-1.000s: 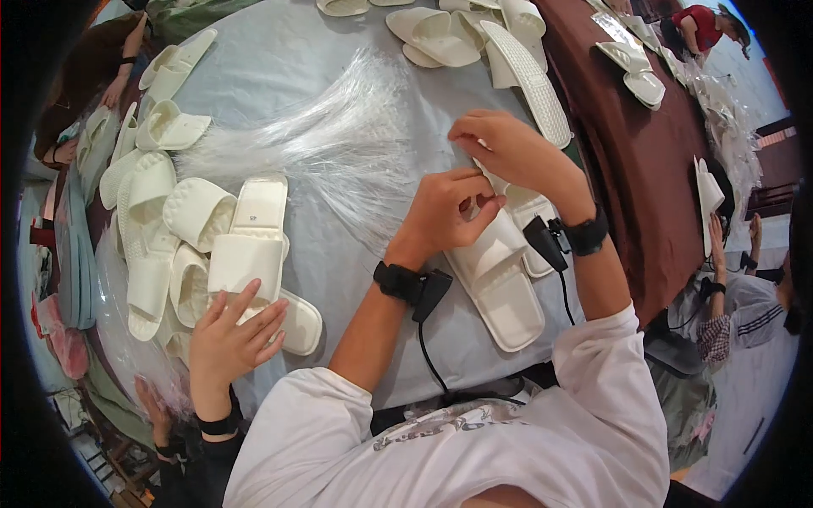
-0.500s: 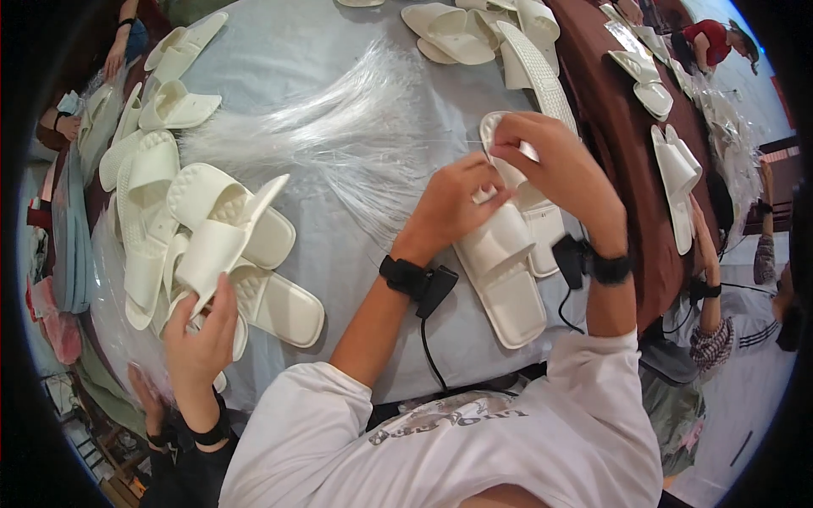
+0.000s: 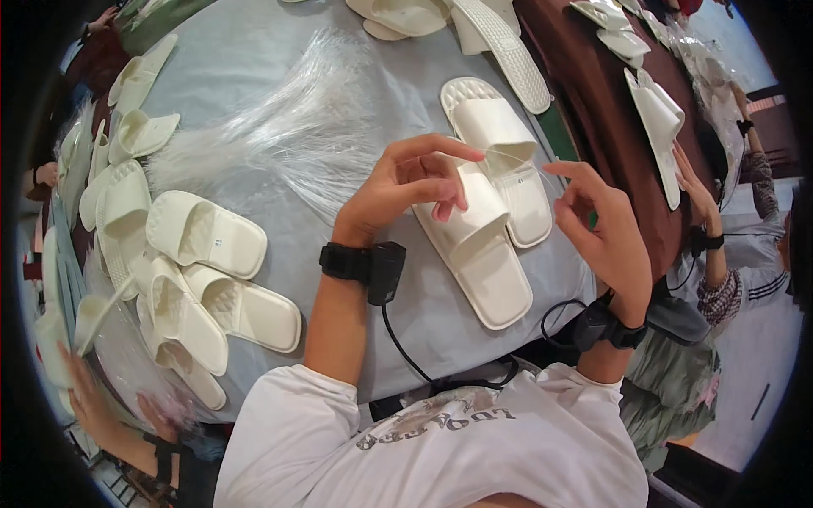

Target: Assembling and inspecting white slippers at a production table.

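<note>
On the table [image 3: 406, 339], two white slippers [image 3: 495, 284], slanting lengthwise from upper left to lower right, are being flanked by the left hand [image 3: 394, 182], nearer and half-curled over one strap [image 3: 476, 212], and the right hand [image 3: 611, 224], part-open, thumb and forefinger apart. Between them a clear strand [image 3: 510, 157] is being strung; whether the left grips it cannot be told.

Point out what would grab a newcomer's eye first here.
Probably the fan of shiny clear strands, spread over the pale cloth at upper left of centre. Next, the pair of white slippers right of centre, between the wearer's left hand and right hand; more loose slippers crowd the left side.
</note>
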Available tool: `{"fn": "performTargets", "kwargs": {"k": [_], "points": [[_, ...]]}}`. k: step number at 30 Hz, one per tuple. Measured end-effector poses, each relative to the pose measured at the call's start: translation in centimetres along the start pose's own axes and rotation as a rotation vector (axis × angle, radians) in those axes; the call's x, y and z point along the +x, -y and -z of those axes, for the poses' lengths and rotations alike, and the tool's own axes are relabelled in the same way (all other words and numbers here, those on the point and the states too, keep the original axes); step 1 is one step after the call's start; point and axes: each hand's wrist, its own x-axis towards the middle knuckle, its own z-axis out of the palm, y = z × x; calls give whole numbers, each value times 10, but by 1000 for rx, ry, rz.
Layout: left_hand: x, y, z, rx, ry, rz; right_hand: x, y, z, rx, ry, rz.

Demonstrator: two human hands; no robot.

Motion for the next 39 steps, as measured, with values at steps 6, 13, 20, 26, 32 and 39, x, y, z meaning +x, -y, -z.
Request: {"fn": "performTargets", "kwargs": {"k": [6,13,20,26,32,39], "points": [[-5,4,14,-139,-207,-50,-30,-19,13,7,-36,-112],[7,7,13,18,-390,-77,-76,-58,55,476,-195,-161],[1,10,15,14,-365,-95,-82,-94,76,1118,-389,198],[5,3,-1,18,-15,-11,-76,-99,54,975,-551,307],[2,-4,-7,-34,154,38,-4,-15,-25,333,-502,284],[1,2,-1,-10,115,16,5,4,-56,79,-243,170]]}}
